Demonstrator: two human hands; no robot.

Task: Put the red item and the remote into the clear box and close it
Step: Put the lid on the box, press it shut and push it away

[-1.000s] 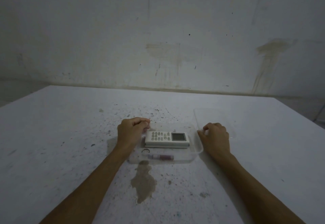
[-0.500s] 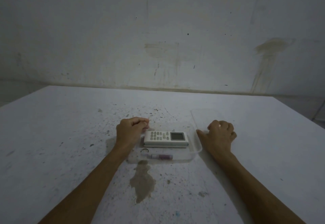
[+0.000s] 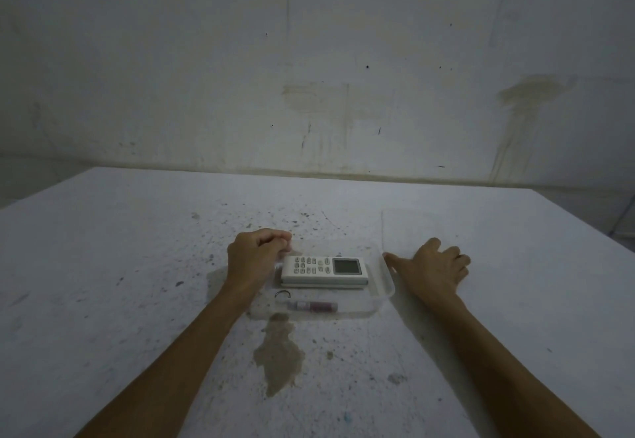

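The clear box point(image 3: 386, 291) sits on the white table in front of me, open on top. Inside it a white remote point(image 3: 323, 270) lies flat with its screen to the right. A small red tube point(image 3: 314, 306) with a metal ring lies along the box's near wall. My left hand point(image 3: 256, 257) is curled at the box's left rim, fingers closed on it. My right hand point(image 3: 434, 267) rests on the near end of the clear lid point(image 3: 409, 231), which lies flat on the table just right of the box; its thumb points at the box's right rim.
The table point(image 3: 137, 265) is speckled with dark spots, and a brown stain point(image 3: 279, 351) spreads just in front of the box. A stained wall stands behind the table's far edge. The table's right edge runs close to the lid.
My right hand has moved from the box's right rim out to the right onto the clear lid, with fingers spreading. My left hand has stayed at the left rim.
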